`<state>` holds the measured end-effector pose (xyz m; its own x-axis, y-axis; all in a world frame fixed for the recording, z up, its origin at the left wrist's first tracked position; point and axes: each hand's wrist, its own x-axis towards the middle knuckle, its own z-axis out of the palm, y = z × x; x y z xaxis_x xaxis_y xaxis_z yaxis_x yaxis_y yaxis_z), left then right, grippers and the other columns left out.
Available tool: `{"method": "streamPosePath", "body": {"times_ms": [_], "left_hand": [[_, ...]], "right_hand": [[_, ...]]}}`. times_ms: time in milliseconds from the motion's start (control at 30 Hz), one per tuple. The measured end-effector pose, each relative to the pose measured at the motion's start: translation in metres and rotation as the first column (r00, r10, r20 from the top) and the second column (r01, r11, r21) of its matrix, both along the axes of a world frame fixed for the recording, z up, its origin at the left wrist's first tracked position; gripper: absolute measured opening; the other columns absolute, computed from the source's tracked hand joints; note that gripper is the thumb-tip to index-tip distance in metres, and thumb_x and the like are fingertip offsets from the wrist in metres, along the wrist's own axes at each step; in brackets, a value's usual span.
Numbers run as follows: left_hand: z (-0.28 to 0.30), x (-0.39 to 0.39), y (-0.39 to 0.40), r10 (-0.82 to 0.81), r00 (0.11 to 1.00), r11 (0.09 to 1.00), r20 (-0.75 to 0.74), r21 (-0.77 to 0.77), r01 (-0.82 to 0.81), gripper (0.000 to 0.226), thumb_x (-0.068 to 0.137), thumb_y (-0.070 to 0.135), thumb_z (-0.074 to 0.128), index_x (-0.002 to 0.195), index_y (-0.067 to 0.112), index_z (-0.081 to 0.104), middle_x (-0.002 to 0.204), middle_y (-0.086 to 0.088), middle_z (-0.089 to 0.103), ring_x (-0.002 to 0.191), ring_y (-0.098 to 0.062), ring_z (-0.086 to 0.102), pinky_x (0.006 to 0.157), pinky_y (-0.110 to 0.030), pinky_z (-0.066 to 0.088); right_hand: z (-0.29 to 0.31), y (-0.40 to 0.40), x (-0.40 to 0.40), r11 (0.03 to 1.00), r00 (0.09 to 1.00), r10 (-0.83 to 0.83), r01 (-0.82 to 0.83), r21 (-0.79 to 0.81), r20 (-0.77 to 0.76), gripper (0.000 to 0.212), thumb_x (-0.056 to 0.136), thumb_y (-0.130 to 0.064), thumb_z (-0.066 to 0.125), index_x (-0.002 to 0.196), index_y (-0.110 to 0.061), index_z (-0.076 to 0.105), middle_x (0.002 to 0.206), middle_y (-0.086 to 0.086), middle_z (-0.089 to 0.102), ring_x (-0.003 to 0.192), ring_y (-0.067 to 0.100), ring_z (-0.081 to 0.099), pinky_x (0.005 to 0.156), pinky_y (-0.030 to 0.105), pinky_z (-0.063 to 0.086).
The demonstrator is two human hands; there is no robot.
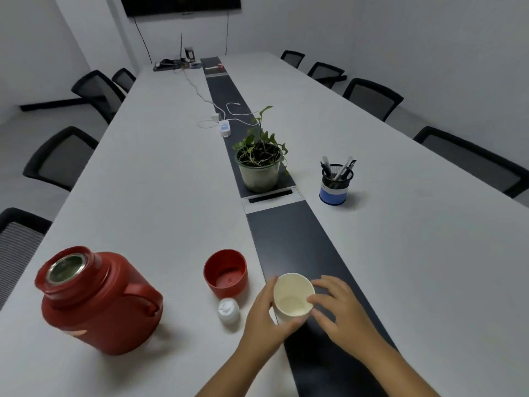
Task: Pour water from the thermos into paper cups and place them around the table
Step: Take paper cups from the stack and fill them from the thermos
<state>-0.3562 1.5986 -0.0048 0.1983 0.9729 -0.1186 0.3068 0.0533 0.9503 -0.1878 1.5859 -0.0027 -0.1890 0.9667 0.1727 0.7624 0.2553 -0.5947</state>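
Observation:
A white paper cup (292, 296) stands upright at the near end of the table, on the edge of the dark centre strip. My left hand (266, 322) wraps its left side and my right hand (337, 308) touches its right rim with the fingertips. The red thermos (100, 302) stands at the near left with its steel mouth uncovered. Its red lid cup (226, 272) sits mouth-up between thermos and cup, and a white stopper (229, 310) lies just in front of it. I cannot tell whether the cup holds water.
A long white table (157, 196) has a dark centre strip (294, 245). On it stand a potted plant (259, 164), a blue pen holder (335, 183) at the right, and chargers with cables (223, 124) farther back. Black chairs (63, 156) line both sides.

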Motion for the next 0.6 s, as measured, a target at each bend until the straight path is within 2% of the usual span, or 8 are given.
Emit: {"method": "streamPosePath", "body": {"times_ms": [67,133,200,267,333,400,500,600], "left_hand": [[-0.002,0.002,0.002,0.023,0.999,1.000,0.048,-0.016,-0.023,0.065,0.056,0.039,0.073,0.110,0.049,0.038,0.123,0.024,0.046,0.114,0.008,0.045,0.089,-0.009,0.041],[-0.006,0.002,0.003,0.033,0.996,0.999,0.078,-0.036,-0.030,0.067,0.054,0.038,0.075,0.110,0.049,0.039,0.126,0.023,0.046,0.118,0.003,0.045,0.093,-0.014,0.041],[-0.008,0.001,0.002,0.021,0.996,0.999,0.083,-0.039,-0.018,0.073,0.048,0.043,0.076,0.111,0.049,0.040,0.125,0.027,0.046,0.119,0.005,0.044,0.093,-0.016,0.041],[-0.011,0.000,0.001,0.011,0.997,1.000,0.074,-0.024,-0.010,0.075,0.047,0.045,0.077,0.113,0.049,0.040,0.124,0.029,0.047,0.117,0.010,0.045,0.091,-0.012,0.040],[-0.013,0.001,0.001,0.013,0.998,1.000,0.061,-0.014,-0.012,0.075,0.050,0.042,0.079,0.114,0.047,0.041,0.125,0.028,0.047,0.116,0.013,0.044,0.089,-0.007,0.040],[-0.015,0.003,0.001,0.025,0.998,0.999,0.052,-0.023,-0.024,0.074,0.054,0.037,0.080,0.116,0.045,0.040,0.128,0.023,0.046,0.118,0.009,0.044,0.092,-0.008,0.040],[-0.014,0.003,0.001,0.026,0.999,0.999,0.029,-0.022,-0.026,0.074,0.056,0.035,0.078,0.116,0.045,0.038,0.130,0.021,0.045,0.120,0.006,0.043,0.095,-0.009,0.038],[-0.011,0.003,0.001,0.018,1.000,1.000,0.004,-0.019,-0.018,0.072,0.056,0.037,0.076,0.115,0.047,0.035,0.127,0.025,0.042,0.117,0.016,0.039,0.091,-0.002,0.036]], "right_hand": [[-0.002,0.003,0.006,0.998,0.998,0.068,-0.068,0.005,0.008,0.021,0.087,-0.026,0.054,0.105,-0.019,0.063,0.134,-0.009,0.039,0.118,-0.010,0.016,0.088,-0.008,0.009],[-0.003,0.004,0.010,0.994,0.994,0.105,-0.105,0.013,0.002,0.020,0.087,-0.027,0.055,0.103,-0.019,0.064,0.134,-0.007,0.039,0.118,-0.008,0.018,0.089,-0.006,0.011],[-0.004,0.004,0.012,0.991,0.992,0.124,-0.125,0.043,0.006,0.019,0.086,-0.025,0.056,0.100,-0.016,0.065,0.131,-0.004,0.043,0.117,-0.005,0.024,0.090,-0.003,0.015],[-0.002,0.003,0.011,0.990,0.991,0.130,-0.131,0.050,0.028,0.014,0.083,-0.020,0.060,0.093,-0.013,0.067,0.123,0.002,0.051,0.116,0.006,0.037,0.090,0.002,0.023],[0.002,0.002,0.011,0.990,0.993,0.114,-0.116,0.080,0.028,0.008,0.075,-0.014,0.064,0.082,-0.012,0.068,0.107,0.007,0.061,0.103,0.017,0.055,0.086,0.010,0.035],[0.004,0.003,0.010,0.980,0.992,0.119,-0.125,0.155,0.050,0.007,0.068,-0.015,0.066,0.074,-0.015,0.068,0.096,0.006,0.066,0.091,0.017,0.062,0.076,0.013,0.046],[0.003,0.004,0.010,0.976,0.992,0.115,-0.121,0.183,0.046,0.008,0.065,-0.017,0.066,0.073,-0.016,0.068,0.091,0.004,0.067,0.090,0.010,0.060,0.072,0.011,0.046],[-0.001,0.004,0.009,0.967,0.995,0.088,-0.094,0.237,0.037,0.009,0.064,-0.015,0.066,0.072,-0.013,0.069,0.089,0.006,0.067,0.094,0.009,0.046,0.074,0.011,0.044]]}}
